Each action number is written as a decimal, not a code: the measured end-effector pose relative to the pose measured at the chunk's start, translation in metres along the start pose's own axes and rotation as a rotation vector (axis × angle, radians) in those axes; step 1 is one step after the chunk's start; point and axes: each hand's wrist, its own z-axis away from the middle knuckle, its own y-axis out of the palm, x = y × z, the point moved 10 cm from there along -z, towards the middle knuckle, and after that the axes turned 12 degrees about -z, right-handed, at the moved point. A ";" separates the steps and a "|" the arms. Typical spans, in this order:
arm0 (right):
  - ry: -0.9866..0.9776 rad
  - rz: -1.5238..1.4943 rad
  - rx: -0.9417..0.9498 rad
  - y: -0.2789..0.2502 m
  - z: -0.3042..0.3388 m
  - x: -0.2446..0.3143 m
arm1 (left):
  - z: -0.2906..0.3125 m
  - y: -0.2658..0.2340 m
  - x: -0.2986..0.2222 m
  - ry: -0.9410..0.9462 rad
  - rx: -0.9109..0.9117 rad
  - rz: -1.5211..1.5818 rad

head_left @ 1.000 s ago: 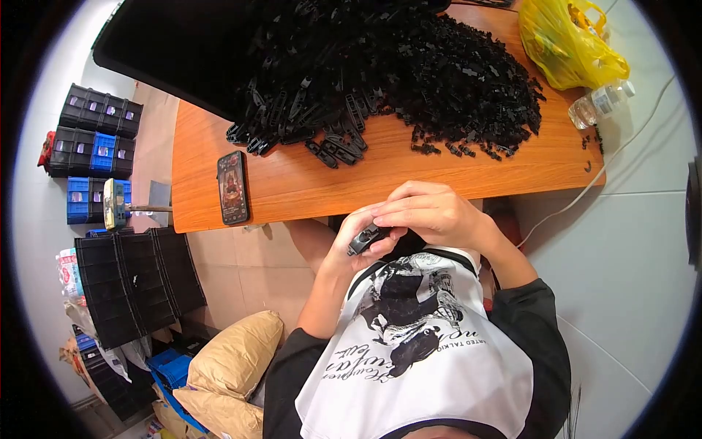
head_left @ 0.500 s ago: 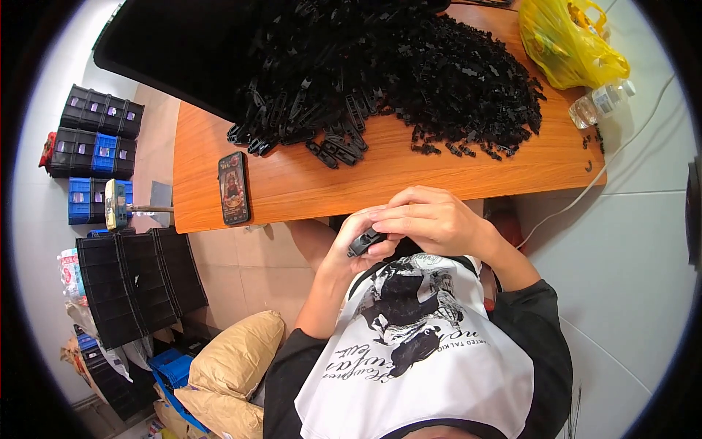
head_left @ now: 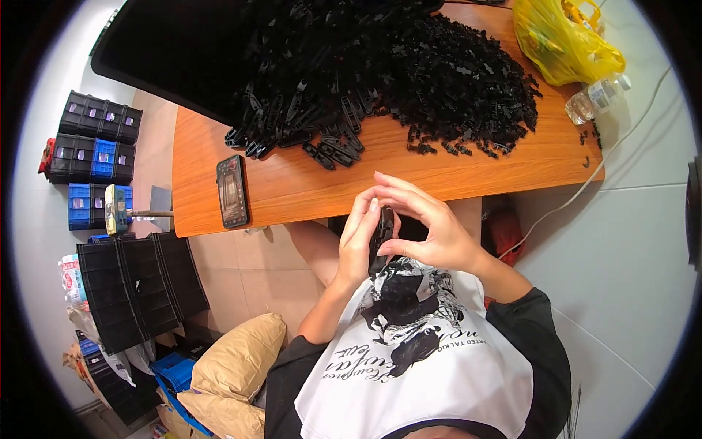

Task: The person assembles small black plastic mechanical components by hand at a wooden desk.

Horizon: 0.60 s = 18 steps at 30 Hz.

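Observation:
A long, narrow black plastic part (head_left: 379, 235) stands between my two hands, just in front of the table's near edge. My left hand (head_left: 357, 245) holds it against the palm side, fingers pointing up along it. From the right, my right hand (head_left: 439, 231) curves over, its fingertips meeting the left ones and its thumb against the part's lower portion. The part's far side is hidden by the fingers. On the wooden table lie several similar long black parts (head_left: 338, 150), next to a large heap of small black plastic pieces (head_left: 475, 88).
A phone (head_left: 232, 192) with its screen lit lies at the table's left. At the right edge sit a yellow plastic bag (head_left: 559, 44) and a clear bottle (head_left: 596, 99), near a white cable (head_left: 621, 150). A big black bin (head_left: 172, 55) tops the table; black crates (head_left: 139, 289) and brown sacks (head_left: 238, 358) stand left.
The black part has turned from slanted to nearly upright between my hands. My right hand has opened its curl, with its thumb now lower. The phone screen shows a different picture.

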 end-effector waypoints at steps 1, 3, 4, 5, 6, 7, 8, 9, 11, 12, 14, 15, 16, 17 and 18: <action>0.007 0.017 0.042 0.004 -0.001 0.003 | 0.001 0.003 0.000 0.015 0.027 0.003; 0.017 -0.033 0.032 0.003 -0.001 0.005 | 0.001 0.003 0.000 0.033 -0.001 -0.029; 0.027 -0.083 0.022 0.002 -0.001 0.004 | 0.001 0.001 -0.001 0.051 -0.030 -0.062; 0.027 -0.083 0.022 0.001 -0.001 0.004 | 0.001 0.002 -0.002 0.051 -0.030 -0.062; 0.054 -0.115 0.013 0.000 -0.001 0.001 | 0.001 0.005 -0.003 0.050 -0.010 -0.062; 0.081 -0.147 0.003 -0.001 -0.001 -0.002 | 0.001 0.007 -0.003 0.049 0.010 -0.062; 0.082 -0.147 0.002 -0.002 -0.002 -0.002 | 0.002 0.005 -0.003 0.047 0.011 -0.062; 0.099 -0.177 0.017 -0.001 -0.002 -0.001 | 0.003 0.009 -0.007 0.091 0.070 -0.079; 0.115 -0.208 0.033 -0.001 0.000 -0.002 | 0.004 0.012 -0.008 0.134 0.127 -0.097; 0.078 -0.166 0.033 -0.002 0.001 -0.001 | 0.002 0.008 -0.009 0.196 0.088 -0.210; 0.041 -0.125 0.036 -0.002 0.002 0.002 | 0.003 0.006 -0.015 0.259 0.045 -0.322; 0.046 -0.129 0.030 -0.003 0.001 0.003 | 0.004 0.010 -0.016 0.223 0.096 -0.247; 0.051 -0.134 0.024 -0.003 0.000 0.003 | 0.005 0.014 -0.014 0.188 0.146 -0.173; 0.061 -0.066 0.053 -0.002 0.001 0.002 | 0.006 0.012 -0.013 0.189 0.142 -0.174; 0.061 -0.067 0.059 -0.002 0.002 0.002 | 0.009 0.012 -0.007 0.155 0.153 -0.144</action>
